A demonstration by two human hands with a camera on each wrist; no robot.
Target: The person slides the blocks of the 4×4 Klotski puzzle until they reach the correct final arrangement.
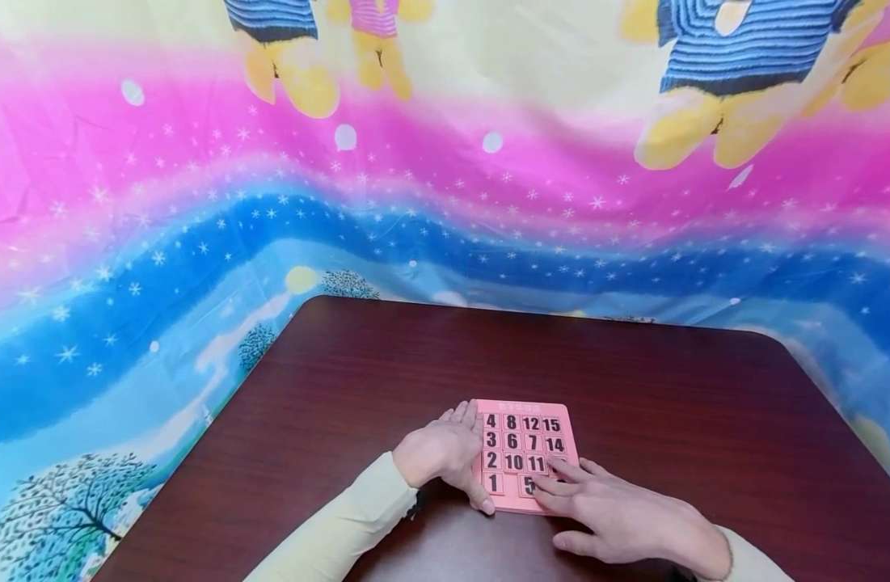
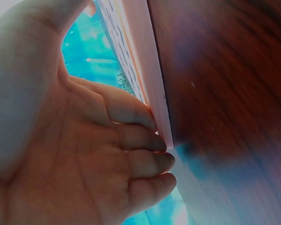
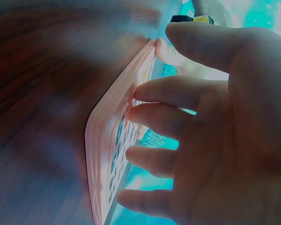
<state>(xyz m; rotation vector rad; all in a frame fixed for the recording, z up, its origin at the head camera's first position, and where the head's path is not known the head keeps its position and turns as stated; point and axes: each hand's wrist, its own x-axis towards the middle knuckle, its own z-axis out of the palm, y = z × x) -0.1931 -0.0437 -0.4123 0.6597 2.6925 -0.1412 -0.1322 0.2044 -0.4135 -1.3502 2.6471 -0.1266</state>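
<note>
A pink number slide puzzle [image 1: 528, 410] lies flat on the table, its rows of numbered tiles facing up. In the bottom row a gap shows between tile 1 and tile 5. Along the puzzle's left edge rests my left hand [image 1: 447, 449], fingers fairly straight and thumb at the near left corner. My right hand [image 1: 619, 509] reaches in from the near right, its extended fingertips over the tiles at the lower right and partly covering them. In the right wrist view, fingers [image 3: 154, 161] meet the tile face from the side, with the thumb held apart.
The dark brown wooden table [image 1: 386, 356] has rounded far corners and extends beyond the puzzle on all sides. Behind it hangs a colourful cloth [image 1: 445, 178] with snowflakes, trees and toy figures. Light sleeves [image 1: 350, 517] cover both forearms.
</note>
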